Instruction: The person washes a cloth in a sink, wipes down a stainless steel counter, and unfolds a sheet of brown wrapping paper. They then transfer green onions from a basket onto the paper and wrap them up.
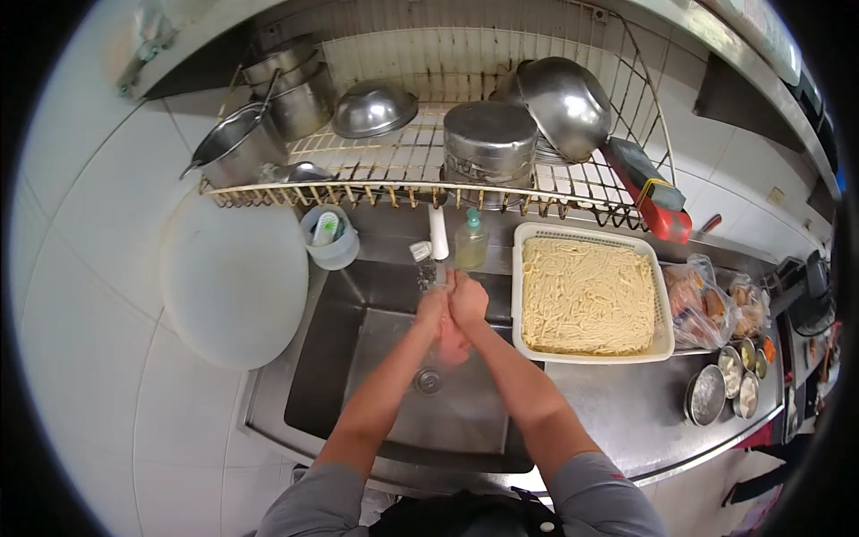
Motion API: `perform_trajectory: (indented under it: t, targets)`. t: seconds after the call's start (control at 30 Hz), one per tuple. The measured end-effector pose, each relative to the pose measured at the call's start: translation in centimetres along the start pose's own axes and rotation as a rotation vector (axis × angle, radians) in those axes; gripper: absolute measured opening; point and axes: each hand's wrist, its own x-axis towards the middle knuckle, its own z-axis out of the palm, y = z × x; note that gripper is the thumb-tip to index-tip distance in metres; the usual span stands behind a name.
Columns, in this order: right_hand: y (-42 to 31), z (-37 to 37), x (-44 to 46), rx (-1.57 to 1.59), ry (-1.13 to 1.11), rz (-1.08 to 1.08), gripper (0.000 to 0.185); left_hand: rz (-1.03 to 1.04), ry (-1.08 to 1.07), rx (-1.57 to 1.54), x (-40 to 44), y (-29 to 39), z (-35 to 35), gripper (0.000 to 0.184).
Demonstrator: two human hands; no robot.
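Hanging between the left hand (pixel 430 311) and the right hand (pixel 468 302), over the far part of the sink (pixel 313 385) and just on the near side of the faucet (pixel 438 234): see a pink piece (pixel 454 344), too blurred to tell cloth from thin plastic or meat. On the right, fingers curled into a fist, apparently gripping the upper end of the pink piece. On the left, fingers mostly hidden; cannot tell open from closed.

Droops toward the near side, past the hands, beside the drain (pixel 429 382). Judging by the droop, probably light, soft and limp, with little stiffness. Likely slippery if wet; cannot make out running water. Best held bunched at the upper end, fingers wrapped around rather than pinching, with a second hold lower down. Unlikely to break, perhaps easily torn if thin. Wise to avoid splashing rightward, toward the noodles (pixel 586 295) in the white tray (pixel 598 359) on the bench (pixel 591 407).
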Motion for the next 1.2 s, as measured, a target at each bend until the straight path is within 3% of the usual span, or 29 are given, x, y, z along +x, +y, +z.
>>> perform_trajectory:
  t: [0.03, 0.1, 0.13, 0.2, 0.27, 0.3, 0.37, 0.4, 0.5, 0.53, 0.6, 0.63, 0.7, 0.73, 0.77, 0.8, 0.83, 0.87, 0.93, 0.97, 1.0, 1.07, 1.1, 1.17, 1.2]
  targets:
    - [0.5, 0.7, 0.3, -0.131, -0.005, -0.048, 0.039, 0.015, 0.007, 0.028, -0.3, 0.0, -0.5, 0.040]
    - [0.1, 2.9, -2.2, -0.076, 0.014, -0.177, 0.040, -0.013, 0.057, 0.206, -3.1, 2.1, -0.2, 0.036]
    - [0.0, 3.4, -3.1, -0.031, 0.052, -0.303, 0.042, 0.243, 0.070, 1.003, -2.9, 2.5, -1.0, 0.038]
    - [-0.6, 0.6, -1.9, -0.077, 0.012, -0.247, 0.042, 0.509, 0.071, 1.796, -4.0, 3.6, -0.5, 0.040]
    - [0.6, -1.2, 1.4, -0.055, -0.026, -0.189, 0.042, 0.018, -0.230, 0.168, -8.2, 6.2, 1.3, 0.045]
    - [1.8, -1.2, 3.3, 0.010, -0.025, -0.188, 0.041, 0.003, -0.231, 0.176, -8.0, 6.8, 0.2, 0.045]
    - [-0.3, -5.2, 3.7, 0.185, -0.262, -0.117, 0.031, 0.352, -0.520, 1.179, -6.9, 8.1, -2.7, 0.046]
    - [-1.7, -7.1, 3.1, 0.182, -0.262, -0.105, 0.031, 0.235, -0.564, 1.224, -8.6, 10.1, -2.2, 0.045]
    - [-3.2, -9.4, 2.5, 0.258, -0.576, 0.037, 0.029, 0.216, -0.577, 1.355, -4.7, 10.5, -6.9, 0.038]
    - [-1.7, -9.1, 3.0, 0.165, -0.676, -0.236, 0.038, 0.218, -0.583, 1.357, -4.1, 11.5, -7.5, 0.038]
    - [-0.2, -8.7, 4.0, 0.066, -0.758, -0.506, 0.047, -0.085, -0.383, 1.345, -5.4, 14.8, -6.2, 0.038]
    - [0.2, -8.5, 4.7, -0.090, -0.848, -0.405, 0.049, -0.083, -0.388, 1.345, -4.8, 14.8, -6.9, 0.038]
    - [0.1, -8.4, 4.9, -0.246, -0.932, -0.298, 0.051, 0.078, -0.367, 0.825, -3.7, 14.1, -8.4, 0.041]
    - [-0.2, -8.5, 4.5, -0.010, -0.854, -0.119, 0.042, 0.073, -0.409, 0.496, -3.5, 12.9, -8.2, 0.046]
    - [-0.4, -8.3, 3.9, 0.224, -0.765, 0.057, 0.034, 0.074, -0.412, 0.495, -3.3, 11.9, -7.1, 0.046]
    - [0.1, -6.8, 3.8, 0.224, -0.764, 0.057, 0.034, 0.008, -0.330, 0.256, -2.8, 10.6, -5.9, 0.050]
    - [1.4, -3.9, 3.9, 0.551, -0.628, 0.074, 0.033, -0.057, -0.246, 0.018, -2.3, 9.3, -4.7, 0.055]
    - [2.1, -1.3, 3.7, 0.874, -0.475, 0.091, 0.033, -0.058, -0.248, 0.020, -1.9, 7.7, -3.6, 0.055]
    - [1.1, 3.7, 1.5, 0.557, 0.078, -0.247, 0.034, -0.067, -0.232, -0.208, -0.6, 4.4, -2.5, 0.054]
    - [0.5, 4.7, 0.3, 0.555, 0.081, -0.242, 0.034, -0.073, -0.233, -0.207, 2.7, 2.5, -4.3, 0.054]
    - [-0.1, 5.4, -0.9, 0.361, 0.096, -0.277, 0.035, 0.114, -0.363, 0.241, 7.2, -0.1, -7.1, 0.051]
    - [-1.2, 5.7, -2.3, -0.027, 0.121, -0.347, 0.038, -0.103, -0.892, -0.160, 1.9, 2.2, -3.8, 0.046]
    - [-0.8, 4.4, -2.1, -0.029, 0.117, -0.345, 0.038, -0.275, -1.121, -0.300, -1.2, 3.7, -1.8, 0.044]
    - [-0.2, 1.0, -0.9, -0.008, 0.081, -0.055, 0.042, -0.045, 0.130, 0.546, 0.0, 2.2, -1.7, 0.050]
    - [-0.9, 0.9, -1.4, -0.045, 0.087, -0.042, 0.049, -0.123, 0.029, 0.158, -0.8, 1.7, -1.5, 0.052]
